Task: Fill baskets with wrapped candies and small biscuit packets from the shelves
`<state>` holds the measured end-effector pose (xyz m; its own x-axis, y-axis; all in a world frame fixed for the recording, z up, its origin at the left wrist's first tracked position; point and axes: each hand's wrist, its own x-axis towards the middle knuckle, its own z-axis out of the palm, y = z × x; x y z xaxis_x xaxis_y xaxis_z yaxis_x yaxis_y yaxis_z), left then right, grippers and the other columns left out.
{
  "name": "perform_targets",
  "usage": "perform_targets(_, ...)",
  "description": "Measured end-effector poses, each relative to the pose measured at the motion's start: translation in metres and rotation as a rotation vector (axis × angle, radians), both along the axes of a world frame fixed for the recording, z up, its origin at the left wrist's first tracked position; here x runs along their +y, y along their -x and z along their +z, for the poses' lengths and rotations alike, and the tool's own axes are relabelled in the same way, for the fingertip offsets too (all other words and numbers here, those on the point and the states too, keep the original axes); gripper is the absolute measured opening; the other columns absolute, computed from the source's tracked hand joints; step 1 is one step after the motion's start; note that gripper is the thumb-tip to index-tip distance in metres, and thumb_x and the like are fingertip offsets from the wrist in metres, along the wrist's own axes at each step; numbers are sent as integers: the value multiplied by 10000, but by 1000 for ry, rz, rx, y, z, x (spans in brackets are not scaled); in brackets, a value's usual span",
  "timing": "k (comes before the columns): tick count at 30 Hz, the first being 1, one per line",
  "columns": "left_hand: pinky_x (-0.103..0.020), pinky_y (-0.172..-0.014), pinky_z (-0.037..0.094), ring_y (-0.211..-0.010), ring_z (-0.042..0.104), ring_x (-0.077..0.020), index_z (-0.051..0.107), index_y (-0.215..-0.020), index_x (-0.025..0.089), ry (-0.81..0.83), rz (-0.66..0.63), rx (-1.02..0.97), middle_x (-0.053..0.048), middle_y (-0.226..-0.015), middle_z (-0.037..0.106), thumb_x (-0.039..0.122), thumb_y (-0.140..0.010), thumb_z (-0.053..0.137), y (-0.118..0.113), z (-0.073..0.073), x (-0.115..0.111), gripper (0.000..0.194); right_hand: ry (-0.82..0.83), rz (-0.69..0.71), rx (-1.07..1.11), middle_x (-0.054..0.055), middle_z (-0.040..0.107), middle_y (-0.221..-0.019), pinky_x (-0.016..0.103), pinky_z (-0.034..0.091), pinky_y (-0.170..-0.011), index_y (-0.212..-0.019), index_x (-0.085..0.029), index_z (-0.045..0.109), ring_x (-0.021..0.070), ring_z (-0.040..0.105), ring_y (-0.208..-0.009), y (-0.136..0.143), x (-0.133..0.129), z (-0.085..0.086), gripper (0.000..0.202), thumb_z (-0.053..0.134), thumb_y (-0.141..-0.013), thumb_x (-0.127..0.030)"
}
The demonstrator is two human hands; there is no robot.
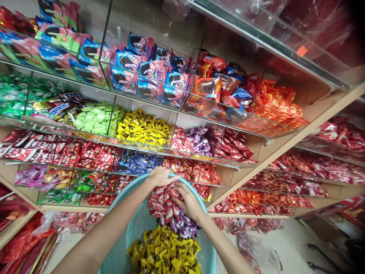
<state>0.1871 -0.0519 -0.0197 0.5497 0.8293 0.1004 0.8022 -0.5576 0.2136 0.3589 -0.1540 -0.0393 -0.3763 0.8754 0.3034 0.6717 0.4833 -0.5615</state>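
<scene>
A turquoise plastic basket (210, 247) stands in front of me, below the shelves. My left hand (160, 176) is closed at its far rim, with the thumb pointing right. Inside the basket, my right hand (188, 201) rests on the right side of a heap of red-and-white wrapped candies (162, 205), its fingers bent and apart. Purple-and-white wrapped candies (184, 224) lie just below that hand. Nearer to me is a pile of yellow wrapped candies (165, 251). Some of my left fingers are hidden behind the rim.
Shelves with clear dividers hold blue-and-pink cookie packs (148, 70), yellow candies (142, 129), green packets (95, 118) and blue sweets (138, 161). A wooden side panel (273, 146) slants on the right. Plastic bags of candies (251, 243) lie on the floor.
</scene>
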Motion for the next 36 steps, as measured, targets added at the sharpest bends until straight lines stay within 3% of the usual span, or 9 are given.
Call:
perform_targets(6,-354,-749,417,-864,620,-287,636,-929,179,15,19,-12,-138,-905,676,740,-744,202,0,-1,0,734,-51,-18,-205,92,466,-1222,386,408,-936,-1136,-219,494,214,434,-1145,4,1,-3,328,520,-813,-266)
perform_targets(16,-341,-729,422,-852,626,-265,649,-898,195,7,-11,-26,-113,-885,686,700,-789,95,1,-3,4,758,-51,-91,61,88,503,-1147,358,395,-931,-1066,-211,523,196,481,-1081,-8,2,17,286,519,-819,-354)
perform_targets(20,-340,-723,424,-840,629,-264,648,-891,199,10,-11,-26,-103,-876,687,709,-782,109,1,-3,4,750,-100,-115,-85,82,542,-1053,378,407,-866,-1089,-216,505,218,494,-1001,7,-12,21,276,500,-830,-310)
perform_targets(27,-345,-718,428,-834,630,-282,654,-865,183,26,9,-22,-114,-854,686,722,-769,137,1,0,1,754,-140,-141,-544,62,555,-910,363,385,-730,-938,-204,529,230,483,-861,43,-33,1,157,536,-782,-215)
perform_targets(36,-341,-703,428,-831,631,-282,646,-877,171,19,-3,11,-129,-857,683,727,-765,133,1,-1,2,765,-245,-176,-721,79,559,-837,378,360,-684,-823,-181,546,242,468,-803,62,-32,-31,68,507,-783,-143)
